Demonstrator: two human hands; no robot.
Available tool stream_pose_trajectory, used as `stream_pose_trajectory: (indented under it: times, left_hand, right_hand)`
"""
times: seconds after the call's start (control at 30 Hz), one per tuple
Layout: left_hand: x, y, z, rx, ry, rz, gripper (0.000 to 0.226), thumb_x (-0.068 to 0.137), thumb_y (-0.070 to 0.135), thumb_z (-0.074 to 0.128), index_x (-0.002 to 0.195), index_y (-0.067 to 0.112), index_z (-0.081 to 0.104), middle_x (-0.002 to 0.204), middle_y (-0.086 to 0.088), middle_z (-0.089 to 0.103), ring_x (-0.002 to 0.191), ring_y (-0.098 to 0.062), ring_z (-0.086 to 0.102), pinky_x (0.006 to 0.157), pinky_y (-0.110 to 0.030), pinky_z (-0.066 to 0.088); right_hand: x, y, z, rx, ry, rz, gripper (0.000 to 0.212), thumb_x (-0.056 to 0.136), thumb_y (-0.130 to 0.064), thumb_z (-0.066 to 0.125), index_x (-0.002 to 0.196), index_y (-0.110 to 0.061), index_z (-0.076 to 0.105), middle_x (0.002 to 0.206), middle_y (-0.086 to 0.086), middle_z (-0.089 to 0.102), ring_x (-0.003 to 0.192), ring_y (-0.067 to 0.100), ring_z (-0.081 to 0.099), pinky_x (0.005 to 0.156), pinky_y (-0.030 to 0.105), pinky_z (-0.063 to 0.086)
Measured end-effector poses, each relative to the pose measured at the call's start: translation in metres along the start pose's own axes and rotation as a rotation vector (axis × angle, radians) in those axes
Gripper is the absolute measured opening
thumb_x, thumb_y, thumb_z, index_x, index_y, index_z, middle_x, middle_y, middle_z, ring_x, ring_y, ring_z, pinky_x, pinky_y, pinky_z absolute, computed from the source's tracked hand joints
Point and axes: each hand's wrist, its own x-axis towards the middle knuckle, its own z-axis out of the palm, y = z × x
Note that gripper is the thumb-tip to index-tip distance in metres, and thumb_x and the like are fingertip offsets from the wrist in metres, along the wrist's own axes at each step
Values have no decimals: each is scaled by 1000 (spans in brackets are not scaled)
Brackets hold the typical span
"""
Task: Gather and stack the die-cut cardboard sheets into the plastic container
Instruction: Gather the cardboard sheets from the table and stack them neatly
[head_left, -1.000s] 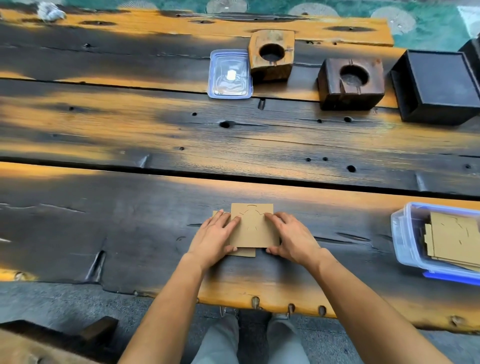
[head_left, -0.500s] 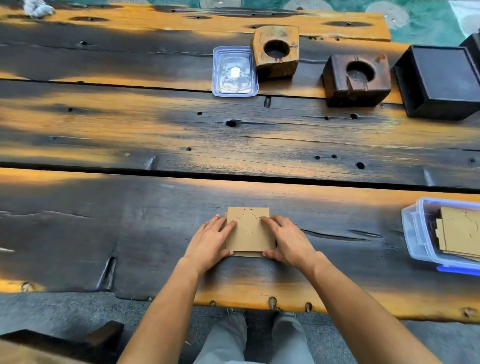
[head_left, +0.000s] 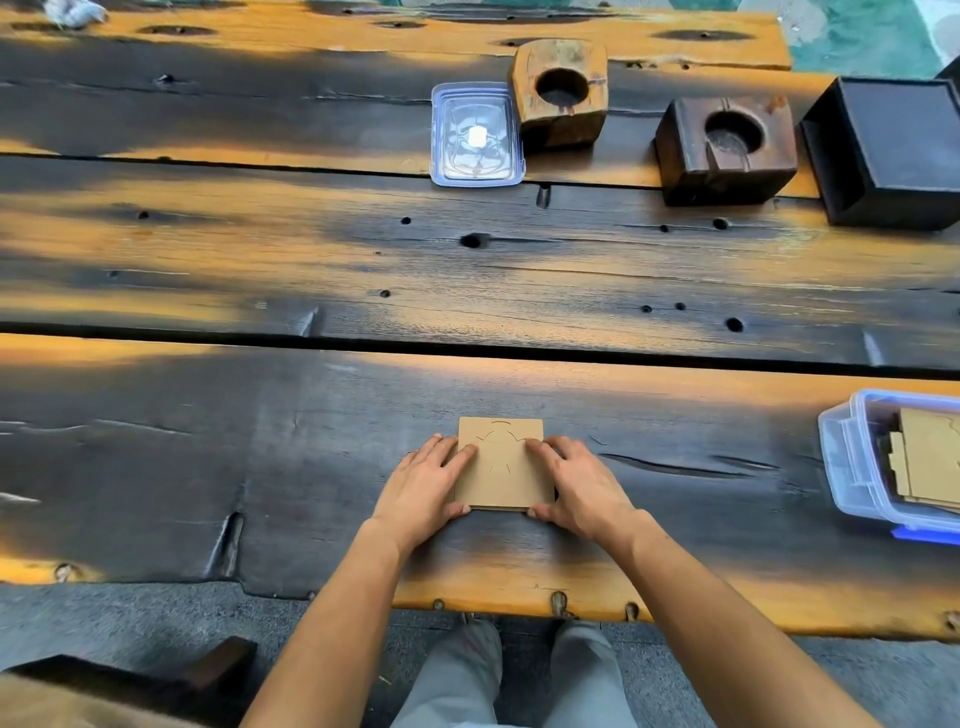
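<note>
Near table (head_left: 208, 441) edge | left hand (head_left: 426, 486), right hand (head_left: 582, 486) grasping cardboard sheets (head_left: 501, 467) | plastic container (head_left: 852, 467) right edge | no legible writing

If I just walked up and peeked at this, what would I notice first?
Probably the two bare hands, left hand and right hand, pressing the sides of a square brown die-cut cardboard sheet near the front edge of the scorched orange-and-black wooden table. At the right edge sits a clear plastic container with blue trim already holding more cardboard.
</note>
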Motion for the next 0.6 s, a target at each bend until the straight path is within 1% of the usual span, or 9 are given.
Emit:
stream_pose_trajectory:
  times: [0.1, 0.2, 0.37, 0.6]
  left_hand:
    - [-1, -3, 1, 2, -7, -4, 87, 89, 47, 69, 157, 27, 19, 165, -3, 22, 154, -24, 14, 122, -40, 22]
    - [-1, -4, 1, 2, -16, -1, 86, 90, 47, 68, 157, 26, 20, 165, -3, 20, 154, -24, 14, 122, -39, 22]
    - [1, -2, 1, 5, -17, 3, 84, 89, 46, 70, 156, 25, 24, 165, -4, 21, 153, -25, 16, 122, -40, 23]
    - [6, 0, 0, 21, -21, 5, 81, 85, 47, 73, 152, 25, 32, 162, -5, 26, 149, -24, 23, 120, -40, 26]
  right_hand:
    - [2, -1, 2, 4, 12, -4, 86, 75, -49, 82, 143, -20, 38, 146, 5, 42, 132, 26, 41, 111, 38, 39]
    - [2, -2, 6, 0, 10, 0, 80, 75, -49, 82, 137, -18, 42, 144, 4, 42, 130, 24, 41, 110, 37, 40]
    - [1, -1, 6, 4, 17, 10, 80, 75, -49, 82, 137, -18, 41, 144, 4, 40, 131, 25, 41, 110, 38, 40]
    - [1, 1, 7, -8, 3, 14, 83, 74, -47, 83, 138, -20, 39, 144, 4, 39, 130, 25, 41, 108, 39, 43]
